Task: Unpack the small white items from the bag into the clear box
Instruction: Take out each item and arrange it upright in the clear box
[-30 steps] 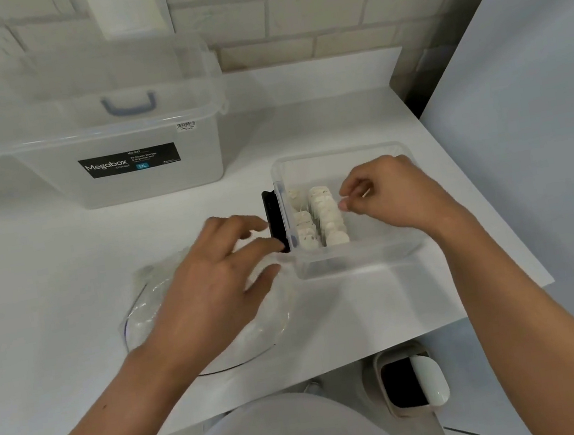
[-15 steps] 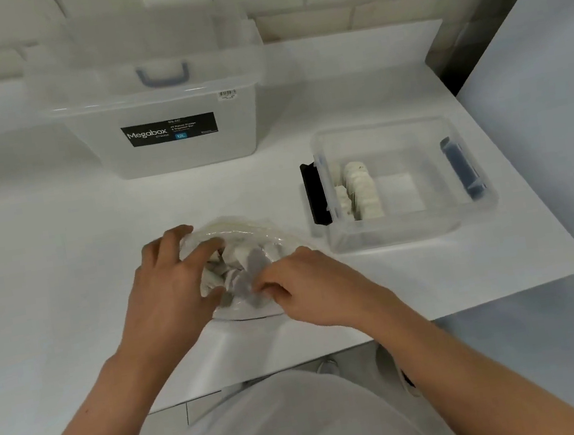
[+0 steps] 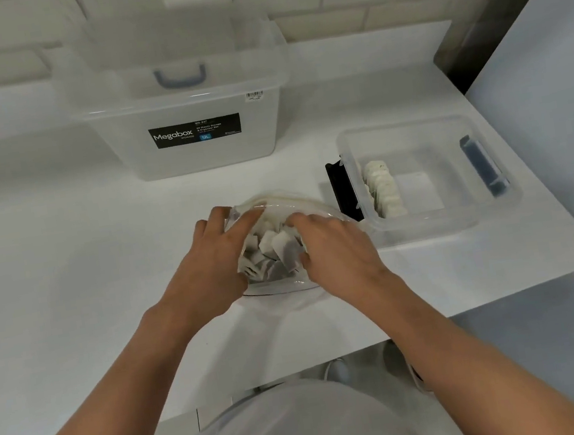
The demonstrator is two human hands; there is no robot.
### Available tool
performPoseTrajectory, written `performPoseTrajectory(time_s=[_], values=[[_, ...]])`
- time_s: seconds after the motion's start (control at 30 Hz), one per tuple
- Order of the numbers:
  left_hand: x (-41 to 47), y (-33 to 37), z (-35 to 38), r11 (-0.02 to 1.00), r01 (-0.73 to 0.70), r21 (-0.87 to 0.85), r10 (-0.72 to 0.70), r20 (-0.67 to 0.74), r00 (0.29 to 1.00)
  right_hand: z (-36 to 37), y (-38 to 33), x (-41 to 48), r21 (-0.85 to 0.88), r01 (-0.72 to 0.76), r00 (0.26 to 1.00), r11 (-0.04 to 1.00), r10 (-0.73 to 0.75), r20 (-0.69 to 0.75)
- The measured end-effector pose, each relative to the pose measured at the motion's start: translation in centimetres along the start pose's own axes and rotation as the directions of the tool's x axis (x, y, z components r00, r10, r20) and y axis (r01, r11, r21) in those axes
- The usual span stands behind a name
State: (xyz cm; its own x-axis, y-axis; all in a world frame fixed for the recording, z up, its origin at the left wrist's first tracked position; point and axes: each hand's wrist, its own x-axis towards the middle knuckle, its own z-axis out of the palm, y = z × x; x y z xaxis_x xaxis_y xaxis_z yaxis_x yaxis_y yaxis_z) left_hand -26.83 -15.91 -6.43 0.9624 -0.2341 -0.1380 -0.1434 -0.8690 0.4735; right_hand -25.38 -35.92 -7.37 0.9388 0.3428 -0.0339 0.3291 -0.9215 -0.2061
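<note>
left hand (image 3: 207, 266) gripping bag (image 3: 276, 204) mouth | right hand (image 3: 334, 247) reaching inside, grasp unclear (fingers hidden) | small white items (image 3: 383, 188) lying rowed in clear box (image 3: 438, 220)

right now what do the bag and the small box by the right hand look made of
The bag: thin clear glossy plastic film, judging by its creases and glints. The small box: stiff clear plastic with a slight frost; the white items show through its wall.

The right hand's (image 3: 334, 247) fingertips are hidden, seemingly inside the bag (image 3: 276, 204).
</note>
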Motion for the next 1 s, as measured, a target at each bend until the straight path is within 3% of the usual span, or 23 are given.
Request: performPoseTrajectory(time_s=[0.17, 0.33, 0.5, 0.63, 0.77, 1.0], values=[[0.4, -1.6, 1.0, 0.998, -0.040, -0.038, 0.040, -0.012, 0.999, 1.7, -0.9, 2.3, 0.057, -0.011, 1.000, 0.998, 0.011, -0.001], [1.2, -1.2, 2.1, 0.999, -0.026, 0.045, 0.033, -0.177, 0.984, 2.3, -0.8, 3.0, -0.039, -0.088, 0.995, 0.995, 0.090, 0.053], [2.6, -0.4, 3.0, 0.974, 0.090, 0.210, -0.052, -0.178, 0.983, 2.5, -0.6, 2.8, -0.007, -0.126, 0.988, 0.992, 0.126, 0.085], [3.4, -0.5, 4.1, 0.971, 0.097, 0.217, -0.066, -0.144, 0.987, 2.2, -0.6, 2.5, 0.014, -0.125, 0.974, 0.992, 0.120, 0.192], [4.0, -0.5, 4.1, 0.985, 0.113, 0.130, -0.092, -0.153, 0.984, 2.0, -0.6, 2.6, 0.036, -0.160, 0.965, 0.986, 0.149, 0.215], [4.2, -1.6, 3.6, 0.989, 0.096, -0.111, -0.109, -0.122, 0.987, 1.1, -0.4, 1.9, 0.153, -0.133, 0.988, 0.979, 0.119, 0.100]])
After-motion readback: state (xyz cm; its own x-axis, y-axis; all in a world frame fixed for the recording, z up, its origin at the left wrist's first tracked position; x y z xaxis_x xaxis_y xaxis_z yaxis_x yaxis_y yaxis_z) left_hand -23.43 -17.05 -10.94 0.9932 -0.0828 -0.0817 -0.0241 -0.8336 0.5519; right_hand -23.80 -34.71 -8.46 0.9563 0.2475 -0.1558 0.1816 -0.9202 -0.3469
